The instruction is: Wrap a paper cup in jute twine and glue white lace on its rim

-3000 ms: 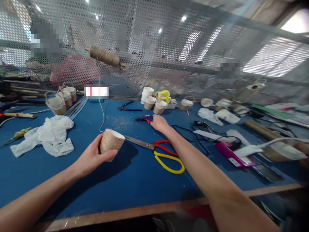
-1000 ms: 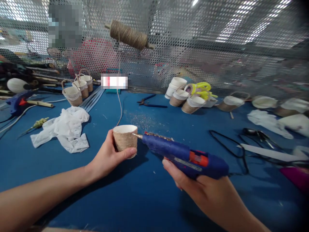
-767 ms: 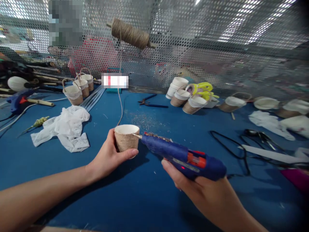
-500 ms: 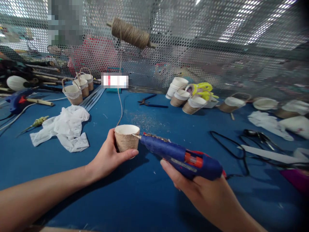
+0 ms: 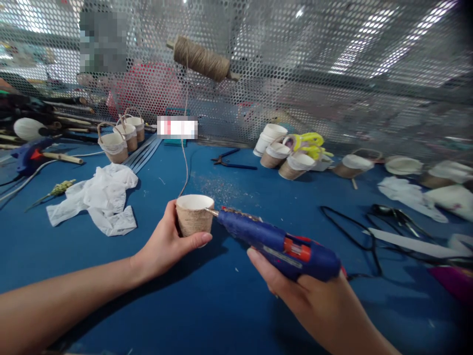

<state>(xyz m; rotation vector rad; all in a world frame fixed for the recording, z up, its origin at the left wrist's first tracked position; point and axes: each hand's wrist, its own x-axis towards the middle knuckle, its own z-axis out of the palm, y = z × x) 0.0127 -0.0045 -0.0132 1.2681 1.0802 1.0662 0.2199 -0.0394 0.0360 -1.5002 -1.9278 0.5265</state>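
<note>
Wrapped in brown twine, a small white cup (image 5: 192, 218) is gripped by my left hand (image 5: 168, 241), thumb across its front and fingers behind it. A strand of twine (image 5: 185, 162) runs from behind the cup up to a spool of twine (image 5: 201, 59) on the mesh. My right hand (image 5: 295, 296) is closed around a blue hot glue gun (image 5: 273, 241); most of its grip is hidden. The metal nozzle points left, at or very near the cup's outer side just below the rim. I cannot make out any glue.
White lace cloth (image 5: 99, 197) lies left, with several twine-covered baskets (image 5: 114, 148) behind it. Pliers (image 5: 232, 161) rest at centre back. More cups (image 5: 273, 153) stand back right. Black cord (image 5: 351, 236) and white ribbon (image 5: 406, 241) spread over the right side. Perforated metal mesh (image 5: 266, 69) rises behind.
The glue gun's nozzle has shifted slightly right along the cup, towards its right edge. The whole view has dropped a little in the frame. Both holds are the same.
</note>
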